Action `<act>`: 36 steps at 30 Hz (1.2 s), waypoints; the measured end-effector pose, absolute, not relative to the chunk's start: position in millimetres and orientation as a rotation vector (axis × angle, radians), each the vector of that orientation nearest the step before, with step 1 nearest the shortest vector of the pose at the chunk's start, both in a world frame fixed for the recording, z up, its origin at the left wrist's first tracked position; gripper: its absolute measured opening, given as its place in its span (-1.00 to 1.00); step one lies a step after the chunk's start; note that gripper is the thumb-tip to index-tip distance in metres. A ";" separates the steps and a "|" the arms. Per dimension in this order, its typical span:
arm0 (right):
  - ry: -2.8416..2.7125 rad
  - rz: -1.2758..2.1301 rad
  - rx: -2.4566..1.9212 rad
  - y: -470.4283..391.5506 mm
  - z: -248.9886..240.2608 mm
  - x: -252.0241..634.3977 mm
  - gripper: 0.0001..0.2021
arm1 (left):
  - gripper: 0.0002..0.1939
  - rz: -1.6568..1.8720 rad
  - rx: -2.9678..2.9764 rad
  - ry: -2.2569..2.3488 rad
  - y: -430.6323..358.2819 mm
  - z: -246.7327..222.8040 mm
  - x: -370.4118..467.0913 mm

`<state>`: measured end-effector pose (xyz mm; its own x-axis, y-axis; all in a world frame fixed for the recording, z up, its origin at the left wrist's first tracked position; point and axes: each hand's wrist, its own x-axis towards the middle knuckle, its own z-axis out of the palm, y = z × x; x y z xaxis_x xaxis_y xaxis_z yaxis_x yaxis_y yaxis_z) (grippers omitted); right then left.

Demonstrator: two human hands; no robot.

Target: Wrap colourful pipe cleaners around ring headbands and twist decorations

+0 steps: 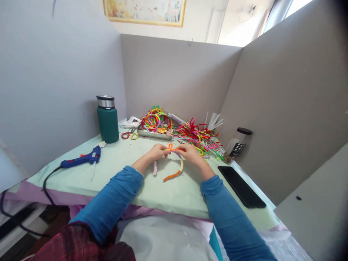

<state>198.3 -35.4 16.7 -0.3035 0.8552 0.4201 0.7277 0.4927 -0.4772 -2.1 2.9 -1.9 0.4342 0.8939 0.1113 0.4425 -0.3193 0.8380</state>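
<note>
My left hand [157, 152] and my right hand [189, 152] meet over the middle of the table, fingers pinched. Between them they hold an orange pipe cleaner [170, 146] bent into a small upright loop. Below my fingers hangs a curved band wrapped in pipe cleaner [181, 165], with purple, cream and orange stretches, its orange end near the tabletop. A pale pink end [155, 168] shows under my left hand. The top of the band is partly hidden by my fingers.
Behind my hands, a metal tray [154, 135] holds colourful wrapped rings, beside a heap of pipe cleaners [198, 132]. Scissors [129, 135] lie left of it. A green bottle [108, 123] and blue glue gun [81, 159] stand left; a black phone [240, 186] lies right.
</note>
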 end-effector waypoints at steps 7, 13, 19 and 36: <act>-2.074 -0.090 -1.102 -45.2 22.1 188.5 -0.86 | -0.59 0.717 2.109 1.154 -3.4 6.1 -1.6; -2.218 -0.304 -1.052 -45.8 21.9 173.8 -0.82 | -0.67 0.649 2.297 1.126 -9.5 6.7 0.5; -2.270 -0.057 -1.142 -35.4 37.0 172.6 -0.90 | -0.76 0.594 2.412 1.011 -13.0 5.8 3.1; -1.783 1.079 -1.154 -29.0 26.1 200.7 -0.71 | -0.57 0.803 2.117 0.793 -22.9 17.1 3.0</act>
<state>200.7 -29.0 26.1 -0.3204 0.9374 0.1366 0.3143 0.2413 -0.9182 3.0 -22.9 17.1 0.6158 0.7329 0.2892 0.2804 -0.5469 0.7889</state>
